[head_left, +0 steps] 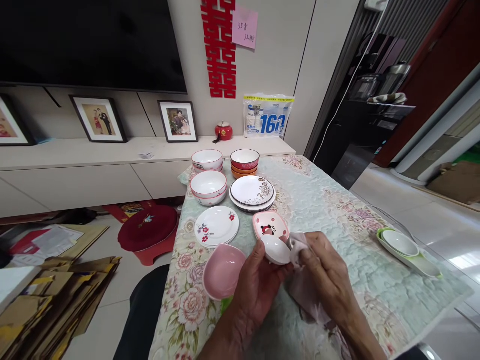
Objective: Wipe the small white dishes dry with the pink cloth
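Observation:
My left hand (255, 285) grips a small white dish (276, 250) by its rim and underside, tilted above the table. In my right hand (326, 275) is a pale cloth (300, 290), bunched against the dish's right edge and hanging below. Just behind the dish lies a pink square plate (268, 222) with a cartoon figure, partly covered by it. Left of my left hand stands a pink drop-shaped bowl (224, 270). Something green shows below that bowl, mostly hidden by my left wrist.
Flowered white plates (219, 227), a stack of plates (252, 191), red-rimmed bowls (208, 184) and red and orange bowls (245, 160) stand farther back. A green-edged dish set (407, 247) lies at the table's right. A red stool (148, 230) and flattened cardboard (60, 295) are at left.

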{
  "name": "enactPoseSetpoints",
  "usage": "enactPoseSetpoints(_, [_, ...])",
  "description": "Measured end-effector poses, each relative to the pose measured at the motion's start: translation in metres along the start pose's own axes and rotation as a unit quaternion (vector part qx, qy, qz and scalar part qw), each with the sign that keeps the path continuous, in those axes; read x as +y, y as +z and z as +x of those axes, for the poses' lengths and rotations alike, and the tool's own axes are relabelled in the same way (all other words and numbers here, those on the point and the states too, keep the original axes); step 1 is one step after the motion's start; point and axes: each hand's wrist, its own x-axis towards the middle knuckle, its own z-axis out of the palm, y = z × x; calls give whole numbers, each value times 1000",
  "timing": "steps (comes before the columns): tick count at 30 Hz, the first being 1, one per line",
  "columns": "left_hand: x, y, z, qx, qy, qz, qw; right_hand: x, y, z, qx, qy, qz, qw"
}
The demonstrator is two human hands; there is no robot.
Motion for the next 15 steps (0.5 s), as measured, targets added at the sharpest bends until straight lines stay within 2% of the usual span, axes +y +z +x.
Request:
enactPoseSetpoints(2, [0,-1,-1,6,-15,-8,1000,4,-4,1,20,6,-17,1000])
enactPoseSetpoints(5, [-3,-2,-2,0,-30,-8,1000,6,-4,1,17,-21,-33,999])
enactPoseSetpoints(8, [-9,-2,-1,-14,-38,48,998,2,2,0,24,-54,-41,997])
enactPoseSetpoints(12, [-19,-5,-3,-31,-45,131,990,0,8,-1,-25,-108,-43,993])
enactPoseSetpoints(15, [-23,-7,-5,-34,-39,174,983,6,11,-1,-52,-127,-89,987])
